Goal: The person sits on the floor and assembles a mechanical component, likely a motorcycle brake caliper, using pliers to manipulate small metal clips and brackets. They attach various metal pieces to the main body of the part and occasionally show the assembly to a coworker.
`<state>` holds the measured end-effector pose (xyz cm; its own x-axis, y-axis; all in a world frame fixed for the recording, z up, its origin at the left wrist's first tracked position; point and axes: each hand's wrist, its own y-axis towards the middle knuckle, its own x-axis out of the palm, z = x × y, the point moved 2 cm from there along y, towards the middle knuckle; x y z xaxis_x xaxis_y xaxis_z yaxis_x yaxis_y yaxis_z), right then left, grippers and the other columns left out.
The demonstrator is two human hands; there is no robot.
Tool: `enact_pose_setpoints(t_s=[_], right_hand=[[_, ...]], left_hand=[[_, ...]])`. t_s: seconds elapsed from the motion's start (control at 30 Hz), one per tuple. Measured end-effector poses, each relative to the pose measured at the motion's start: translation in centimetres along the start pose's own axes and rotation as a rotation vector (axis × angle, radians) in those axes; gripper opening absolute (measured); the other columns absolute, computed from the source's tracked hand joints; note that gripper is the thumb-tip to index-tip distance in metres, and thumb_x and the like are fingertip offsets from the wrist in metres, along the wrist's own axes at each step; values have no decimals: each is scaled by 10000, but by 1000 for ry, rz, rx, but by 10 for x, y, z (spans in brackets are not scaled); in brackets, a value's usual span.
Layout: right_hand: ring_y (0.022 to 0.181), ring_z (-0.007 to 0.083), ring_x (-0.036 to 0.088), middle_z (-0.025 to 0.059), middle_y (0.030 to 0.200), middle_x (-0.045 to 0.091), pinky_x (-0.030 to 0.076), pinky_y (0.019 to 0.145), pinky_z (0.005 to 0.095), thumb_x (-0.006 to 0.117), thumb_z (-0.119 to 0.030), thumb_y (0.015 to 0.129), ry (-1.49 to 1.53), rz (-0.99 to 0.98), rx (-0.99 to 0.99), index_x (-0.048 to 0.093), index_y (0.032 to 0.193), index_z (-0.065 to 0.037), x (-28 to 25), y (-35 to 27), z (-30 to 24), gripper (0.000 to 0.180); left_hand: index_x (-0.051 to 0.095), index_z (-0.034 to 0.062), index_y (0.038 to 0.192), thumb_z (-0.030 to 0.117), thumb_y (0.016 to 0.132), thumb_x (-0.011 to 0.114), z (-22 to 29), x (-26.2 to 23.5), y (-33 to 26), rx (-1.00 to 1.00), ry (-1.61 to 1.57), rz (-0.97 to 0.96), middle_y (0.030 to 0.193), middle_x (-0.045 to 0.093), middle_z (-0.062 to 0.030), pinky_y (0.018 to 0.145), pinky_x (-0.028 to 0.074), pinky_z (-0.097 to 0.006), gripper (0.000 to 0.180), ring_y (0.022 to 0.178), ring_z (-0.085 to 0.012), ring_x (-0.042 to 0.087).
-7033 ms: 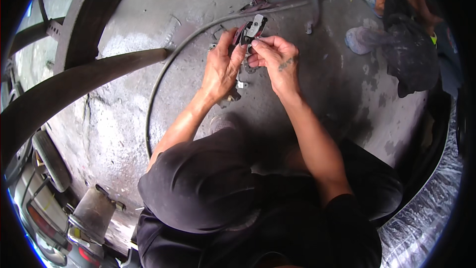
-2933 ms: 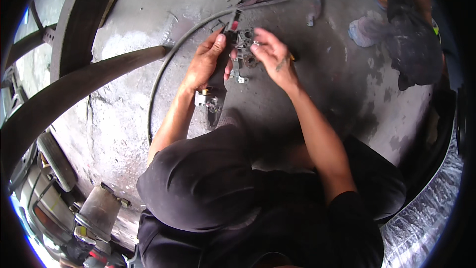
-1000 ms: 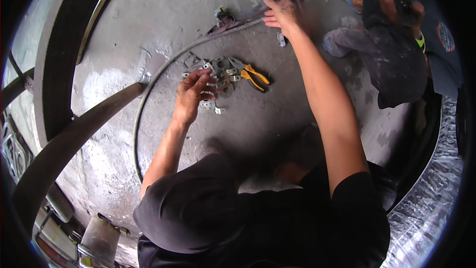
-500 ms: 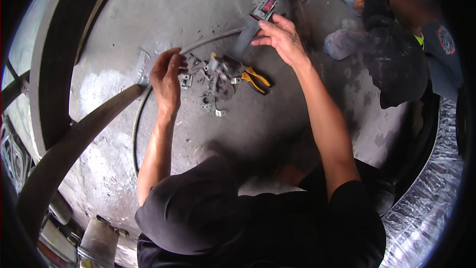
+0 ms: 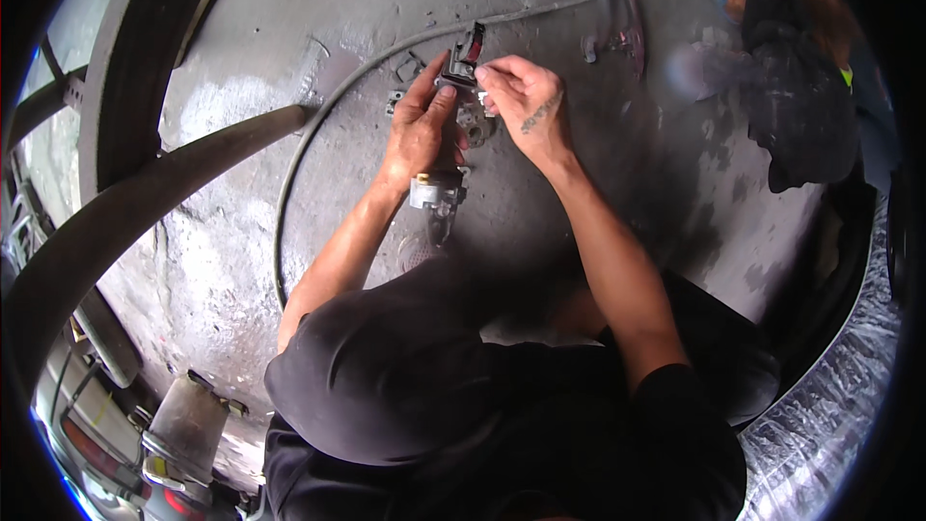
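Observation:
My left hand [image 5: 422,125] and my right hand [image 5: 522,98] meet over a concrete floor [image 5: 540,222]. Between them I hold a small dark flat part with a red edge [image 5: 469,46], my left thumb under it and my right fingertips pinching its side. A silver metal fitting [image 5: 436,195] sits below my left wrist; whether it rests on the floor or hangs from my hand I cannot tell. Small metal pieces [image 5: 405,68] lie on the floor just left of my hands.
A grey cable [image 5: 289,164] curves across the floor from the left past my hands. A thick dark hose or beam [image 5: 145,203] slants at left. Another person [image 5: 801,87] crouches at upper right. Loose hardware [image 5: 617,39] lies beyond my right hand.
Both hands came together: the left left the parts on the floor, the right drew back from its far reach with the dark part. The orange-handled pliers are gone from sight.

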<state>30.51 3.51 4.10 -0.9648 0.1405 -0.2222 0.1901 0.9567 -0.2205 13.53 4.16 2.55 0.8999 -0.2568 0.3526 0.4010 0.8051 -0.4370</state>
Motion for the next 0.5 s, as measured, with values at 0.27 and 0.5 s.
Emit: enact_pose_setpoints(t_s=[0.27,0.5], right_hand=[[611,326,653,173,703,681,522,611,413,739,-161,937,-250,108,-150,668,857,9,13,-6,2,201],[654,333,690,177,752,698,535,625,413,727,-115,935,-328,102,-415,662,939,2,22,-7,5,134]], left_hand=[[430,112,1591,162,1074,565,1,4,-11,66,176,53,771,616,-21,471,526,-274,537,553,-97,584],[382,125,1615,146,1080,543,-2,-1,-14,-34,-11,21,964,674,-68,477,541,-290,559,565,-125,604]])
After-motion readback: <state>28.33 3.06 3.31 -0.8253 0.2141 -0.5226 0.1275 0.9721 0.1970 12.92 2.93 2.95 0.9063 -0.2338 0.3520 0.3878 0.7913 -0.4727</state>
